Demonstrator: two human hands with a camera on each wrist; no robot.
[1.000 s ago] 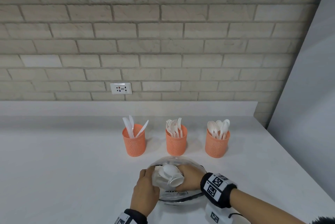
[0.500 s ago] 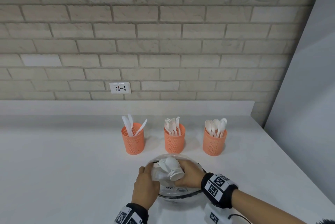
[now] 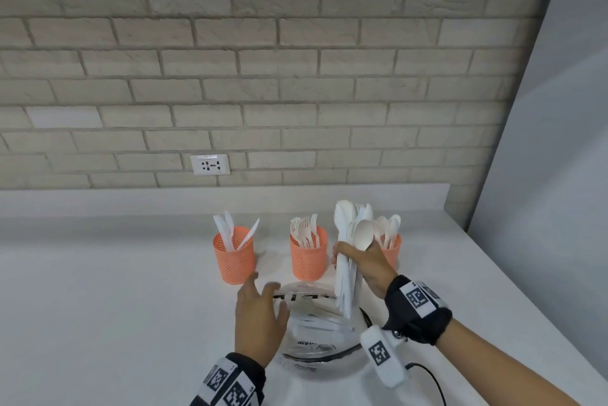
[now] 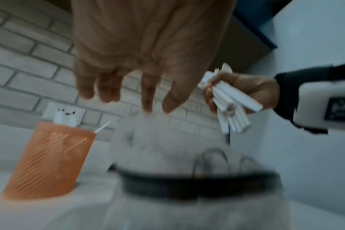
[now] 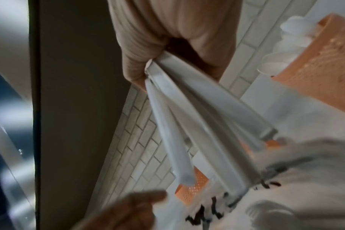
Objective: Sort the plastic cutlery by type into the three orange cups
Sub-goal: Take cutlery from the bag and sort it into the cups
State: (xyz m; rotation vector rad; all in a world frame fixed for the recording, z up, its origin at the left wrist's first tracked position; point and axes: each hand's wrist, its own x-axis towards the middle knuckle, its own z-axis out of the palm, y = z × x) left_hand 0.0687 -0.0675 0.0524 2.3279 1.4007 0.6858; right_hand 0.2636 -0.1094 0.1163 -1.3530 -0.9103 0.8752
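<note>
Three orange mesh cups stand in a row: the left cup (image 3: 233, 257) (image 4: 49, 160) holds knives, the middle cup (image 3: 308, 259) holds forks, and the right cup (image 3: 393, 249) (image 5: 325, 70) holds spoons. My right hand (image 3: 362, 261) (image 4: 244, 87) grips a bundle of mixed white cutlery (image 3: 347, 280) (image 4: 230, 112) (image 5: 197, 124). It holds the bundle upright above the glass bowl (image 3: 329, 361), in front of the right cup. My left hand (image 3: 260, 313) (image 4: 144, 54) hovers at the bowl's left rim, fingers spread and holding nothing.
A crumpled clear plastic wrapper with black print (image 3: 306, 297) (image 5: 286, 194) lies in the bowl. A brick wall with a socket (image 3: 210, 164) runs behind the cups. A grey panel (image 3: 543, 175) bounds the white counter (image 3: 115, 307) on the right.
My right hand has lifted the cutlery bundle out of the bowl and turned it upright. The left hand has let go, opened and drawn back to the bowl's left side.
</note>
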